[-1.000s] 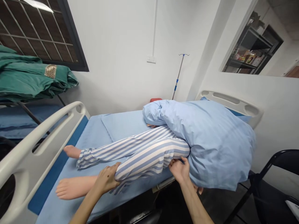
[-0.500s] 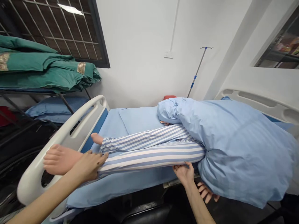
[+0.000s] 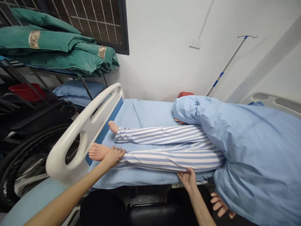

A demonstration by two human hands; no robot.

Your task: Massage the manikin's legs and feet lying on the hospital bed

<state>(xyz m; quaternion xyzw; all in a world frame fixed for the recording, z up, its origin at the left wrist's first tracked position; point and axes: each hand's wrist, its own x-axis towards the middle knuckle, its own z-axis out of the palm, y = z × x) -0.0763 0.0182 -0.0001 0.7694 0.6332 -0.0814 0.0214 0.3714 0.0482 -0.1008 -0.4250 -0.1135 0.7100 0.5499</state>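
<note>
Head view: gold labels [image 3: 34,39], too small to read, on folded green blankets [image 3: 58,53] well beyond the left hand [image 3: 113,157], its fingers lying spread, unclenched, on the cuff end of a striped trouser leg [image 3: 171,160], just beside a manikin's bare foot [image 3: 97,151]; right hand [image 3: 188,179] grasping that leg's near edge, just beside a light-blue blanket [image 3: 256,150], on a hospital bed [image 3: 80,135].

Folded green cloth drapes [image 3: 51,47] with gold labels lay stacked on a black metal rack [image 3: 86,88] before a dark barred window [image 3: 103,22]. Below sat a pale blue pillow [image 3: 78,89] and a red plastic basin [image 3: 26,91], near a black wheelchair wheel [image 3: 14,153]. A steel IV pole [image 3: 229,59] with blue bands leaned by the white wall [image 3: 160,47].
</note>
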